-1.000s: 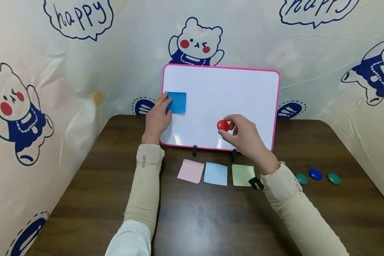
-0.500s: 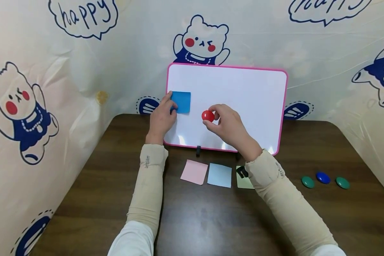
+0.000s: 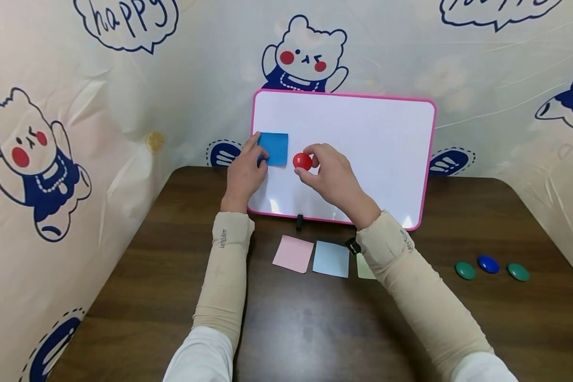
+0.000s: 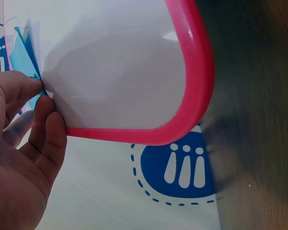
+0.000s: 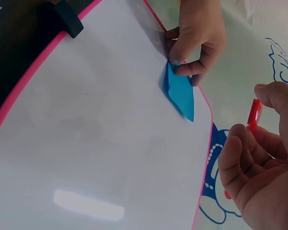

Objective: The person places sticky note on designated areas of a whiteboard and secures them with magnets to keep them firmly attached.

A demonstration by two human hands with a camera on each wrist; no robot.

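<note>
A blue sticky note (image 3: 276, 148) lies against the left side of a pink-framed whiteboard (image 3: 363, 138). My left hand (image 3: 245, 174) holds the note by its left edge, with thumb and fingers at that edge. In the left wrist view the blue sticky note (image 4: 25, 51) stands partly away from the board surface. My right hand (image 3: 335, 175) pinches a round red magnet (image 3: 302, 161) between thumb and fingertips, just right of the note. Seen from the right wrist, the red magnet (image 5: 254, 113) is edge-on and apart from the board.
On the brown table (image 3: 286, 329) before the board lie a pink note (image 3: 293, 254), a light blue note (image 3: 331, 259) and a green note (image 3: 365, 267), partly under the right sleeve. Two green magnets (image 3: 465, 270) and a blue magnet (image 3: 488, 264) lie at the right. A black foot (image 3: 299, 222) supports the board.
My right hand has carried the red magnet leftward and up across the board, close to the blue note. The left hand stays at the note. The head view has shifted slightly.
</note>
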